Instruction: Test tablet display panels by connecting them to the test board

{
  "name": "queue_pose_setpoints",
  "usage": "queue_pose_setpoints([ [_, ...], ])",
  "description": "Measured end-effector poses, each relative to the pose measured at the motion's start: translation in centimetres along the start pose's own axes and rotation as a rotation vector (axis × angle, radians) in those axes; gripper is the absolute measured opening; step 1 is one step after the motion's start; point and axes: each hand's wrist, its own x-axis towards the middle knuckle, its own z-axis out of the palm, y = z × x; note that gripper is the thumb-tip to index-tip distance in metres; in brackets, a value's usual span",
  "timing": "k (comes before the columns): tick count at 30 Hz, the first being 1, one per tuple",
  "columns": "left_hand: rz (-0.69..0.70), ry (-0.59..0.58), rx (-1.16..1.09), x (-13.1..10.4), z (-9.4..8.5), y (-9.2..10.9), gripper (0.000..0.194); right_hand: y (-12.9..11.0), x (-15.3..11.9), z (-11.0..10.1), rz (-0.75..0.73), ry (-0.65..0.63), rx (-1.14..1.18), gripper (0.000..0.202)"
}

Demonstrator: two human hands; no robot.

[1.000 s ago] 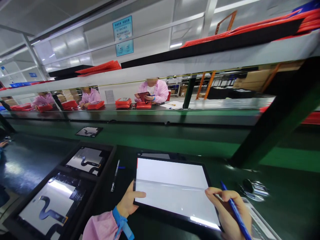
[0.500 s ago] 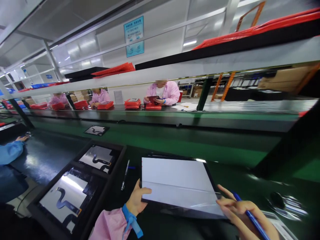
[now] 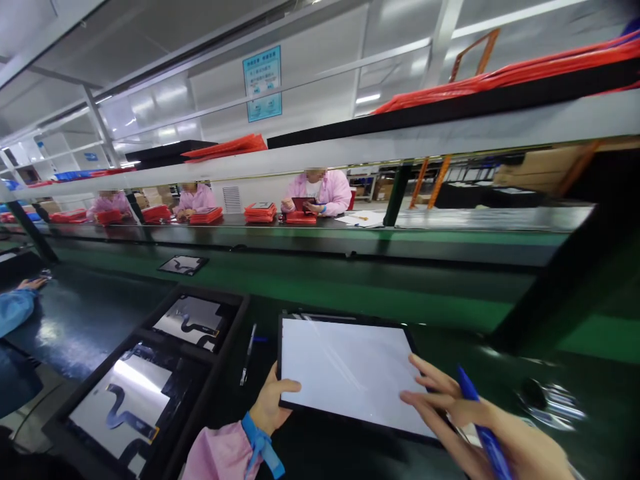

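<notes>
A flat display panel [image 3: 345, 370] with a white face and a black border is tilted up in front of me. My left hand [image 3: 270, 400] grips its left edge, thumb on the face and the other fingers behind. My right hand [image 3: 493, 423] is at the right edge, its fingertips over the white face; whether they touch it I cannot tell. A blue pen [image 3: 483, 423] is tucked in that hand, pointing up between the fingers. Faint streaks of reflection cross the panel. A blue band [image 3: 263, 445] is round my left wrist.
Left of the panel, a black tray [image 3: 187, 400] holds two panels with flex cables. A second pen [image 3: 249, 355] lies beside it. Another panel [image 3: 183, 265] lies farther back, and a shiny metal object [image 3: 550, 403] sits at right. Co-workers sit across the bench; a blue sleeve [image 3: 17, 310] shows at left.
My right hand has moved left and up over the panel's face. The clear film edge that crossed the panel's lower part no longer shows. The view has shifted slightly.
</notes>
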Motion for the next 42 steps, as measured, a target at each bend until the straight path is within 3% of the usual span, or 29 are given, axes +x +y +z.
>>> queue_pose_setpoints([
  [3,-0.02,-0.029,0.018,-0.1,0.0,0.1,0.068,-1.7,3.2,2.2,-0.138,-0.137,0.007,0.045],
  [7,-0.028,-0.076,0.057,-0.1,-0.2,0.2,0.079,-2.5,6.9,3.7,-0.012,-0.271,0.118,0.049],
  [10,-0.03,-0.074,0.075,0.1,-0.5,0.4,0.084,-2.2,7.9,3.1,0.079,-0.37,0.18,0.048],
  [16,-0.043,0.015,0.045,0.3,-0.5,0.7,0.083,-0.9,7.4,0.6,0.043,-0.463,0.062,0.049],
  [22,-0.048,0.048,0.015,-0.1,-0.2,0.8,0.082,2.6,5.5,-0.9,0.068,-0.171,-0.031,0.055],
  [29,-0.068,0.015,-0.007,-0.3,0.3,0.7,0.067,5.6,2.6,0.2,0.135,0.133,0.091,0.055],
  [34,-0.183,-0.095,-0.117,-0.3,1.3,1.4,0.068,7.0,2.0,0.4,0.151,0.248,0.081,0.056],
  [37,-0.178,-0.137,-0.152,-0.2,1.4,1.6,0.065,7.9,2.0,0.2,0.147,0.319,0.037,0.056],
  [42,-0.213,-0.037,-0.107,0.1,1.0,1.0,0.06,8.6,1.9,0.1,0.144,0.379,0.034,0.058],
])
